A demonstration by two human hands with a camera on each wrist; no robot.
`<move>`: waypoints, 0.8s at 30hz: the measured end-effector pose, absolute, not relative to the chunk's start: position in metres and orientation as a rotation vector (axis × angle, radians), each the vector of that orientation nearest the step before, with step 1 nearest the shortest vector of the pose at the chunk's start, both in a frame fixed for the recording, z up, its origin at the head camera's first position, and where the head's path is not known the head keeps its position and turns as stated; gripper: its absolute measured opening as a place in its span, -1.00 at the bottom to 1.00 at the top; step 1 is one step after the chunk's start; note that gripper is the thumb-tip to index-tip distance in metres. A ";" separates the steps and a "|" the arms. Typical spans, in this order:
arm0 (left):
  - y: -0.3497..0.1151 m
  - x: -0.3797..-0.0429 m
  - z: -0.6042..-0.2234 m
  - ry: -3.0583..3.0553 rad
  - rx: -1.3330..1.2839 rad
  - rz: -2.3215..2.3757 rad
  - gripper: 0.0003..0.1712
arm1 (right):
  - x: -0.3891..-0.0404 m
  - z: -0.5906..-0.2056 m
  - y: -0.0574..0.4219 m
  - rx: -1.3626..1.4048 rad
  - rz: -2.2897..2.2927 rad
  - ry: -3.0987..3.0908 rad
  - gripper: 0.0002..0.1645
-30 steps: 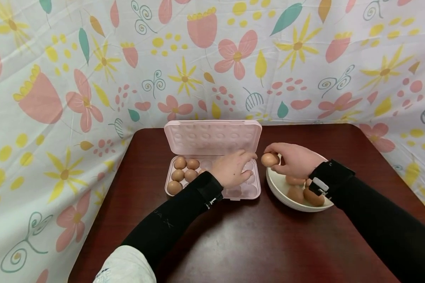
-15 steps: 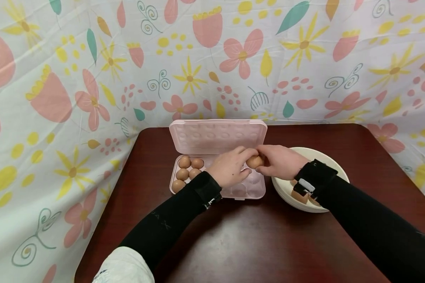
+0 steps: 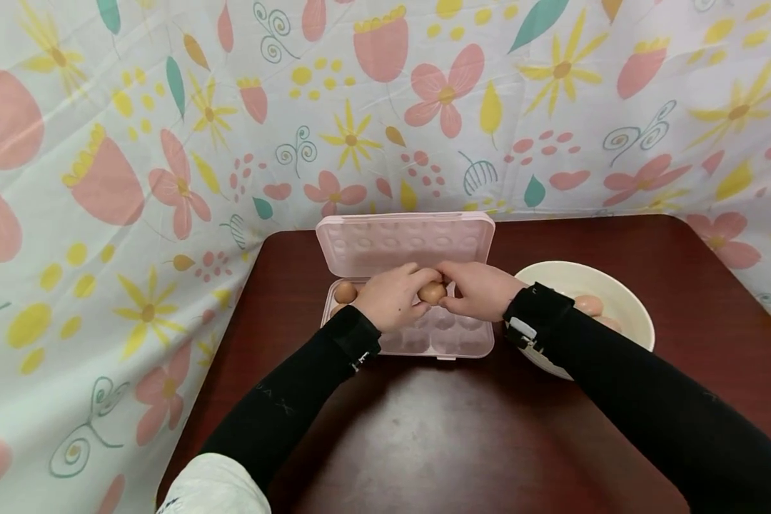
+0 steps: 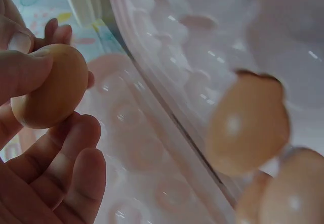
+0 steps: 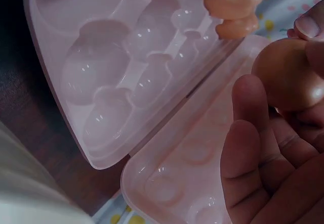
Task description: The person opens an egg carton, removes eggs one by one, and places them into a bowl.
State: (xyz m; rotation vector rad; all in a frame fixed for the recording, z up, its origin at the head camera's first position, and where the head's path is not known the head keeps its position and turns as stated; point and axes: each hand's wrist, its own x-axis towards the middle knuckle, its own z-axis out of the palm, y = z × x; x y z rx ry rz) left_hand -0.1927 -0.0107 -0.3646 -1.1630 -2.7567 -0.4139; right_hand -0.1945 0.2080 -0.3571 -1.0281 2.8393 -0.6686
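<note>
Both hands meet over the open pink egg carton (image 3: pixel 446 345) with one brown egg (image 3: pixel 432 293) between them. My left hand (image 3: pixel 388 298) has its thumb on the egg (image 4: pixel 55 90) and its fingers curved below, seen in the left wrist view. My right hand (image 3: pixel 478 291) pinches the same egg from the other side; its thumb and fingers meet the egg (image 5: pixel 288 75) in the right wrist view. Brown eggs (image 3: pixel 345 291) sit in the carton's left cups, partly hidden by my left hand. Cups under and right of the hands hold nothing.
The carton's lid (image 3: pixel 411 243) stands raised at the back. A cream bowl (image 3: pixel 639 314) with several brown eggs (image 3: pixel 589 305) is on the right, partly covered by my right forearm. Everything rests on a dark red-brown table (image 3: pixel 411 442) before a flowered cloth (image 3: pixel 373 157).
My right hand has carried the egg leftward from the bowl's edge to over the carton. My left hand, earlier apart from the egg, now holds it too.
</note>
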 end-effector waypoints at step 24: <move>-0.038 -0.233 -0.391 -3.005 -0.718 -0.074 -0.87 | -0.192 -0.366 0.216 -0.939 -0.656 2.800 -0.53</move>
